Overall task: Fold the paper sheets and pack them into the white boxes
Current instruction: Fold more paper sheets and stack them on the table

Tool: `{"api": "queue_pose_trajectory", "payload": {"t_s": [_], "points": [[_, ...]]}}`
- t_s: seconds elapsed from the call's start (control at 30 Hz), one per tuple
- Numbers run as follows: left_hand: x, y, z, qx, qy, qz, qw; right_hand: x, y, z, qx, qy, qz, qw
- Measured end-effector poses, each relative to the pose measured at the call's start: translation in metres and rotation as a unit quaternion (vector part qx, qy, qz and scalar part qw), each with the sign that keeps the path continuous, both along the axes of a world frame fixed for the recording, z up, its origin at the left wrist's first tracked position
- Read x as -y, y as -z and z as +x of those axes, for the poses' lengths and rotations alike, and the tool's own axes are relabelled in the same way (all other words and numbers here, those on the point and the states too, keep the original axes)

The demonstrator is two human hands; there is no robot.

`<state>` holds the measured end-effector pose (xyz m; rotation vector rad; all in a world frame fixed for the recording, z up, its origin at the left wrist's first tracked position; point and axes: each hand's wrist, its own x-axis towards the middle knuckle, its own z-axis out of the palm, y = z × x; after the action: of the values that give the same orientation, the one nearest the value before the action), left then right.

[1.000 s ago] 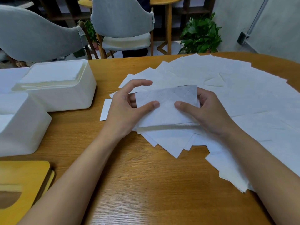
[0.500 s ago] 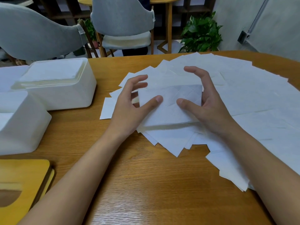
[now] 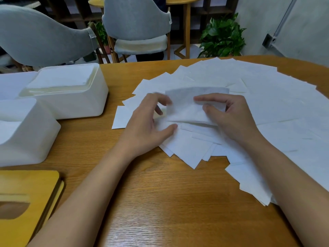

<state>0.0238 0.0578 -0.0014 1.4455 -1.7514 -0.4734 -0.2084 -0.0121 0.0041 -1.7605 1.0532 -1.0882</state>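
A: Nearest first. What's at the near left edge?

B: A yellow wooden tissue-box cover [image 3: 26, 207], lying flat on the wooden table [image 3: 160, 202]. Not in use.

A: Progress on the packing?

B: Partly done, by my reading. The near white box [image 3: 26, 134] at the left shows white inside, but I cannot tell how full it is. The far white box [image 3: 71, 97] behind it holds a stack of folded sheets [image 3: 60, 81] that rises to its rim or just above. Plenty remains: a broad fan of loose paper sheets [image 3: 267, 113] covers the right half of the table, unfolded.

A: And the sheet in hand?

B: A folded sheet [image 3: 187, 106] sits in the middle, lifted a little off the fan, fold along its near edge. Folded but not yet packed, I'd say.

A: Hand poses?

B: Right hand [image 3: 229, 118] is pinched on the folded sheet's right end, index finger laid across the top, thumb pressed on its near face. Left hand [image 3: 147, 122] is beside the sheet's left edge, fingers spread and curled, blurred; thumb rests on the sheets beneath. It grips nothing that I can see.

A: Farther back?

B: Two grey chairs [image 3: 135, 20] and a potted plant [image 3: 222, 36] beyond the table.
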Motion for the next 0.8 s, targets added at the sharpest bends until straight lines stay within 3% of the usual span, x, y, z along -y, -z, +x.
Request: {"api": "queue_pose_trajectory", "payload": {"t_s": [0.1, 0.3, 0.57, 0.8], "points": [[-0.006, -0.001, 0.002, 0.056, 0.042, 0.036, 0.997, 0.0, 0.003, -0.002, 0.0, 0.01, 0.009, 1.0], [-0.023, -0.006, 0.009, 0.064, 0.096, 0.165, 0.979, 0.001, 0.003, -0.003, 0.009, 0.037, 0.019, 0.999], [-0.021, 0.003, -0.002, 0.046, 0.075, 0.055, 0.995, -0.001, 0.002, -0.003, -0.008, 0.013, 0.012, 1.0], [-0.019, 0.001, -0.006, -0.089, 0.065, 0.041, 0.993, -0.005, 0.0, 0.0, -0.019, -0.018, -0.004, 1.0]]}}
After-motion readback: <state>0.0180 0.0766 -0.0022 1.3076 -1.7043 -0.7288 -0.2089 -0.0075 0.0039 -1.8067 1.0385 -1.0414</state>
